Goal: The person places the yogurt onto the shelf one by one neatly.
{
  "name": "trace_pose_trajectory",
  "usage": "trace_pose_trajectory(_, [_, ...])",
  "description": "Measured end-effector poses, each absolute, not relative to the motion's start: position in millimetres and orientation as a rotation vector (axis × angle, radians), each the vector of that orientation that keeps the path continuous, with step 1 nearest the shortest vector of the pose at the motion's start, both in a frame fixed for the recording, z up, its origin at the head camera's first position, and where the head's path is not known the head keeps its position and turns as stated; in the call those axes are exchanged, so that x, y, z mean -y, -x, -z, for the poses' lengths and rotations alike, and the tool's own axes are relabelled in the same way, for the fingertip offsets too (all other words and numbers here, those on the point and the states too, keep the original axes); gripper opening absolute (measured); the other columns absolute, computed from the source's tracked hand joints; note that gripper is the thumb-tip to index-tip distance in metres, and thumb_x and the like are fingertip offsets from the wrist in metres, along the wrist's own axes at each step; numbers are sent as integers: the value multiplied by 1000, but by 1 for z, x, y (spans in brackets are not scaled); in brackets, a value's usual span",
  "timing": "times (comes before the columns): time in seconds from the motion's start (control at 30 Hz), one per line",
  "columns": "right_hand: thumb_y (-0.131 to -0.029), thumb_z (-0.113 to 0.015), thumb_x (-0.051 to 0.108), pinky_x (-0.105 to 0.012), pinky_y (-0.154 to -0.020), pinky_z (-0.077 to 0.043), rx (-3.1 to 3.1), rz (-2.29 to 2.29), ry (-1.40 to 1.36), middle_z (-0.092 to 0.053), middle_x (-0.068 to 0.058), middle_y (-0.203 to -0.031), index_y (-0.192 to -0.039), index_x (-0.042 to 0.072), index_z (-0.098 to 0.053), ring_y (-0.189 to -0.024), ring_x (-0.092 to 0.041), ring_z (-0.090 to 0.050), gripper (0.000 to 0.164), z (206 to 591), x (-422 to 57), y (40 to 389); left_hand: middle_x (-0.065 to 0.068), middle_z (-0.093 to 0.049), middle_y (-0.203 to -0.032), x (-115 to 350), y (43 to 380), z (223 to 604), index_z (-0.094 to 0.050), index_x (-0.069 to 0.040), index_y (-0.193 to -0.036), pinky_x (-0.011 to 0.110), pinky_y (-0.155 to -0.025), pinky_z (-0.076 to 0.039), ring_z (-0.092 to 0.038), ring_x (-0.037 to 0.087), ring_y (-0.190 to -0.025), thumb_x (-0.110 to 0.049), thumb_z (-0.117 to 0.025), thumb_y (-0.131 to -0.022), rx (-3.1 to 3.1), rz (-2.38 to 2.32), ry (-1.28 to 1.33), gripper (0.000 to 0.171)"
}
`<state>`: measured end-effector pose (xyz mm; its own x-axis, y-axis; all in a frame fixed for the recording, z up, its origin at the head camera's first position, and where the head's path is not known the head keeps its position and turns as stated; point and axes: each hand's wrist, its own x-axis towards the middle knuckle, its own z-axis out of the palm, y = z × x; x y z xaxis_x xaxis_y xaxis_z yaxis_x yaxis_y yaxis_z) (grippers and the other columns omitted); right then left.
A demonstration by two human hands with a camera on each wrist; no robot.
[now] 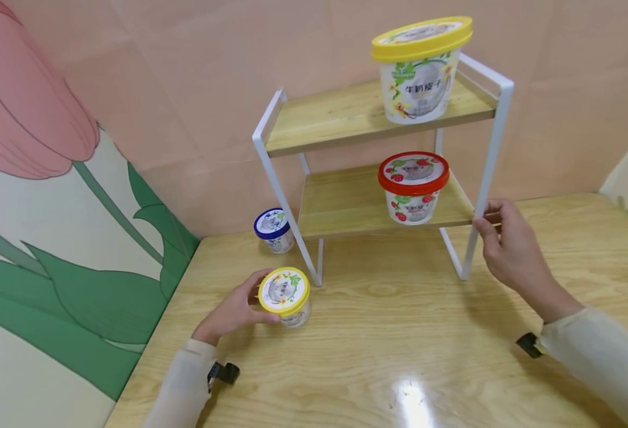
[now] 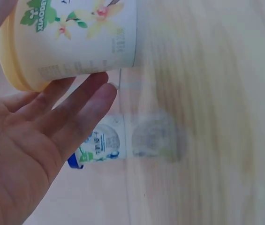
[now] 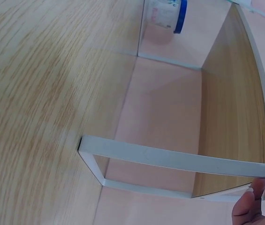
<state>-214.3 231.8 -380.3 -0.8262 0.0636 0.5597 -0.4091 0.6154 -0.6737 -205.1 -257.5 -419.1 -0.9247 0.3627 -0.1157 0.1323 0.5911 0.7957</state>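
We find, in the head view, the yellow-lidded tub (image 1: 284, 291) at seven o'clock from the rack (image 1: 335, 202), the left hand (image 1: 236, 309) partly closed round its side. The right hand (image 1: 514, 252) grips the upright (image 1: 490, 154) at four. We advise keeping tub level, rack steady.

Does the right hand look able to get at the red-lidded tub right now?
Likely yes, once the right hand releases the white rack leg. The red-lidded tub stands near the front edge of the lower shelf, and nothing visible blocks its front.
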Motion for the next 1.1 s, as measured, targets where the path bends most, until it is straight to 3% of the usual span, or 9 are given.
trace_pose_trajectory(0.63, [-103, -49, 6, 2, -71, -36, 2283, -1122, -286, -57, -22, -105, -116, -10, -48, -89, 17, -42, 20, 380, -231, 214, 1, -48, -147, 234, 204, 422, -26, -17, -157, 41, -104, -50, -55, 23, -122, -40, -88, -74, -2589, -1233, -409, 106])
trace_pose_trajectory(0.8, [-103, -49, 6, 2, -71, -35, 2282, -1125, -281, -57, -21, -104, -116, -10, -49, -89, 17, -42, 20, 381, -230, 214, 0, -50, -145, 228, 202, 422, -29, -21, -156, 38, -102, -51, -57, 22, -119, -40, -88, -74, -2587, -1250, -406, 102])
trace_pose_trajectory(1.1, [-103, -49, 6, 4, -72, -35, 2297, -1122, -270, -56, -24, -107, -117, -10, -48, -89, 17, -41, 21, 382, -231, 215, 0, -49, -146, 219, 203, 421, -27, -17, -156, 39, -101, -51, -57, 22, -118, -39, -87, -75, -2588, -1232, -447, 104])
